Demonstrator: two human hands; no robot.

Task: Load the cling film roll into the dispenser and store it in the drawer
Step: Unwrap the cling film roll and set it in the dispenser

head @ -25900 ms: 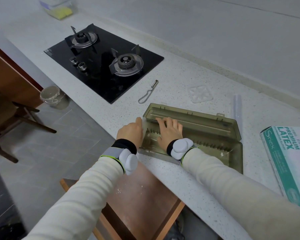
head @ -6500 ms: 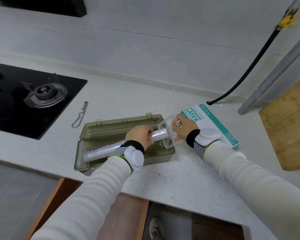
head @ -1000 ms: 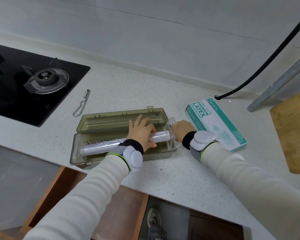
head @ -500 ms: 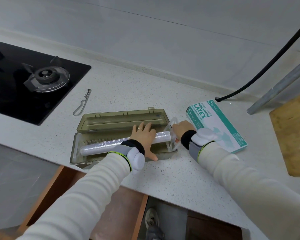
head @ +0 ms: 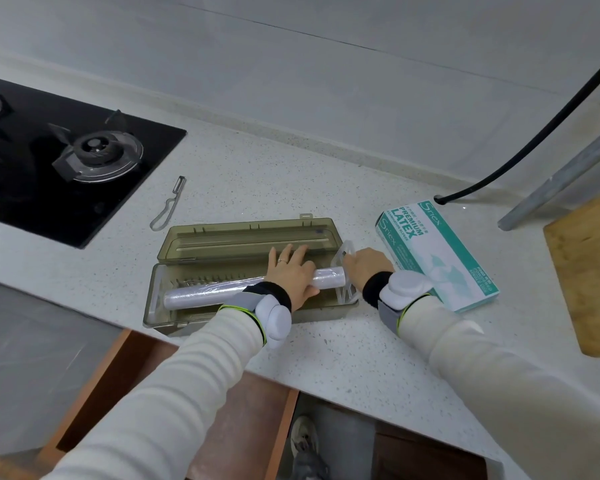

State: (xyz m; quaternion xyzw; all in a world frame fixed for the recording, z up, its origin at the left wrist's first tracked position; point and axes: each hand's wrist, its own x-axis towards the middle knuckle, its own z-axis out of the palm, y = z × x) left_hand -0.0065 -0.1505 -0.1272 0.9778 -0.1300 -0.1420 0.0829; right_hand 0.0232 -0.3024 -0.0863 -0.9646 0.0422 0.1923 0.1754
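Observation:
The olive translucent dispenser (head: 160, 306) lies open on the white counter, its lid (head: 229, 240) folded back. The cling film roll (head: 201, 292) lies lengthwise in the tray. My left hand (head: 291, 271) rests on the roll's right part with fingers stretched flat over it. My right hand (head: 364, 265) grips a clear plastic end piece (head: 345, 252) fitted at the roll's right end, inside the tray's right end. Below the counter edge the wooden drawer (head: 253, 420) stands open, partly hidden by my left arm.
A green and white latex glove box (head: 437, 254) lies just right of the dispenser. A metal peeler (head: 168, 206) lies behind-left, beside the black gas hob (head: 66, 161). A wooden board (head: 589, 265), a black hose (head: 534, 136) and a metal pipe (head: 561, 178) are at the right.
My left hand's fingers have straightened and flattened over the roll, which has settled lower in the tray. My right hand stays at the end piece.

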